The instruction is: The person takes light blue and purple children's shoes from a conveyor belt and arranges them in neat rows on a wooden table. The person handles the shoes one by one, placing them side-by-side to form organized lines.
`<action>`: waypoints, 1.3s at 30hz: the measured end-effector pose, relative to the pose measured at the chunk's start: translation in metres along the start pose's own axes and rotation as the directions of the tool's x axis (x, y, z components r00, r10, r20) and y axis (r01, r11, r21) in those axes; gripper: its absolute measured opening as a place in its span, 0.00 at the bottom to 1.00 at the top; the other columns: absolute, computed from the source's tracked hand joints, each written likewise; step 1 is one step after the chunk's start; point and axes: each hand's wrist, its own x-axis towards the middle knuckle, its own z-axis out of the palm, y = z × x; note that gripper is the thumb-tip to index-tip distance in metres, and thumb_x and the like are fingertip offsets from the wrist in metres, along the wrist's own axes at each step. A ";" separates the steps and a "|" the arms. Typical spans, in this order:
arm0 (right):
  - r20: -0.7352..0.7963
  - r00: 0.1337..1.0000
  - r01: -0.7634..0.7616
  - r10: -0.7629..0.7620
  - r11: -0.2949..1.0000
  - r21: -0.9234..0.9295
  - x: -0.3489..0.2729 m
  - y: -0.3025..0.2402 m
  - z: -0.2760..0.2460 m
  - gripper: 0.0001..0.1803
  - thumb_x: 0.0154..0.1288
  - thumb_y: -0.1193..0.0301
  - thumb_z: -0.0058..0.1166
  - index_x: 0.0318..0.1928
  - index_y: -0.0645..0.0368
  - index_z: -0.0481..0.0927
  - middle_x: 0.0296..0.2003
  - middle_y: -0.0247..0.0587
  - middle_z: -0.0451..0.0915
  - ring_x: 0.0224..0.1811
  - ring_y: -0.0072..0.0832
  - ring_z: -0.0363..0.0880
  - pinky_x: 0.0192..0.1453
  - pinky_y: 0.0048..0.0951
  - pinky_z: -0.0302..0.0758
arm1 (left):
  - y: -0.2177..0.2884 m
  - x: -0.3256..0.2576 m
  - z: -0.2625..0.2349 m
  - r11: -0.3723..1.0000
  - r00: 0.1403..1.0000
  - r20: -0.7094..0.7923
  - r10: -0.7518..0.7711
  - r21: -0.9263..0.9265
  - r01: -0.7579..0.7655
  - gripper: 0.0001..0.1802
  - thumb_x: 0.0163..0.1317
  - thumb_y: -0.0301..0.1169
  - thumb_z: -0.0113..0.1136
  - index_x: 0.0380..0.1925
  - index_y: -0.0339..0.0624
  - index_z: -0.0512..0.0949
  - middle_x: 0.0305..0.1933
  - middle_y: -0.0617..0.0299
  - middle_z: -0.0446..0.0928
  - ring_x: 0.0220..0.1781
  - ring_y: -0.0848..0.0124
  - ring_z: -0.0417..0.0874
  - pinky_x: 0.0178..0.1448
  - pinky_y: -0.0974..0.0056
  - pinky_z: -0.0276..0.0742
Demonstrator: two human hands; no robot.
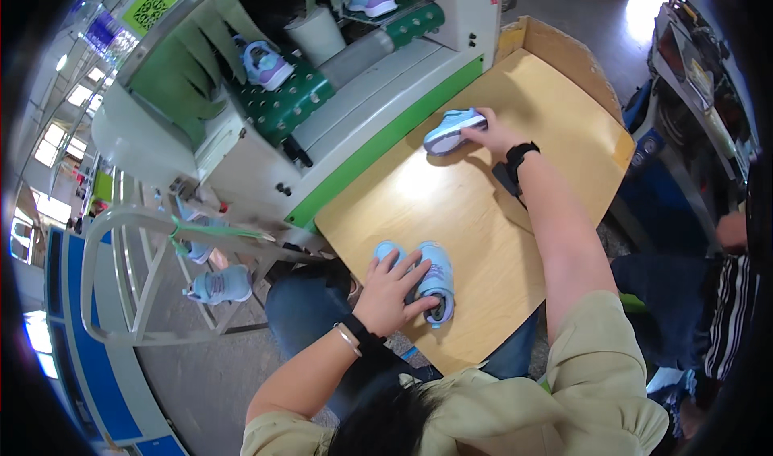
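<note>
Blue shoe point(451, 131) sits gripped in the half-closed right hand point(496, 136).

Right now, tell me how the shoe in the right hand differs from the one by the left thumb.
The held shoe is tipped, part of its sole showing; the thumb-side shoe sits upright, its sole hidden. The held shoe is gripped by the right hand near the machine; the thumb-side shoe sits nearer, by the spread left hand. Both are mainly light blue.
</note>
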 end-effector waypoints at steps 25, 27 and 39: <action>0.039 0.914 0.401 -0.404 0.913 0.076 -0.292 -0.116 0.117 0.40 0.61 0.61 0.70 0.69 0.59 0.66 0.72 0.65 0.57 0.75 0.60 0.57 0.78 0.51 0.59 | -0.062 0.005 -0.029 0.699 0.811 -0.172 -0.560 -0.623 0.351 0.37 0.79 0.46 0.52 0.76 0.32 0.58 0.75 0.41 0.66 0.79 0.56 0.64 0.79 0.59 0.60; 0.062 0.922 0.378 -0.381 0.924 0.060 -0.319 -0.094 0.139 0.43 0.59 0.66 0.71 0.72 0.58 0.64 0.76 0.66 0.51 0.79 0.62 0.51 0.80 0.52 0.56 | -0.074 0.030 -0.025 0.682 0.783 -0.217 -0.583 -0.655 0.326 0.41 0.75 0.48 0.58 0.76 0.31 0.58 0.76 0.38 0.64 0.79 0.54 0.63 0.80 0.57 0.58; -0.003 0.955 0.294 -0.297 0.944 0.152 -0.333 -0.051 0.111 0.41 0.60 0.80 0.61 0.74 0.57 0.62 0.76 0.61 0.56 0.78 0.56 0.57 0.80 0.44 0.60 | -0.093 0.131 0.014 0.415 0.793 0.196 -0.577 -0.766 0.491 0.41 0.60 0.37 0.70 0.70 0.35 0.65 0.60 0.48 0.77 0.56 0.59 0.82 0.62 0.54 0.79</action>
